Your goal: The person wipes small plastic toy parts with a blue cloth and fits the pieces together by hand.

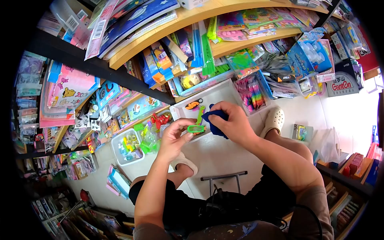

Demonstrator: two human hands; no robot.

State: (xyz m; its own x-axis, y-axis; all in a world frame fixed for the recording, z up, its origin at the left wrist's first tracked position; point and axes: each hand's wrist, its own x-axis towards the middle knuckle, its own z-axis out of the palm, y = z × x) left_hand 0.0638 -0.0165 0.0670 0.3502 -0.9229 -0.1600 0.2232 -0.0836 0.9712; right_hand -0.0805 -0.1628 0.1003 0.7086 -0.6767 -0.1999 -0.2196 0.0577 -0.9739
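Observation:
My left hand (176, 136) is closed, pinching a small oblong item with a bright green rim (196, 129) between thumb and fingers. Its exact kind is hard to make out. Close by on the right, my right hand (236, 121) grips a bunched dark blue cloth (216, 122). Both hands are over the near side of a white tray (228, 89). Inside the tray lies an orange item with a black loop (193, 105), and a long green item (201, 114) shows just beyond the two hands.
Shelves of packaged stationery (240, 25) stand ahead and to the left. A white bin of small yellow and blue pieces (130, 146) sits on the floor at left, near green plastic toys (150, 140). Metal stool legs (224, 176) show between my legs; a clear bag (326, 145) lies at right.

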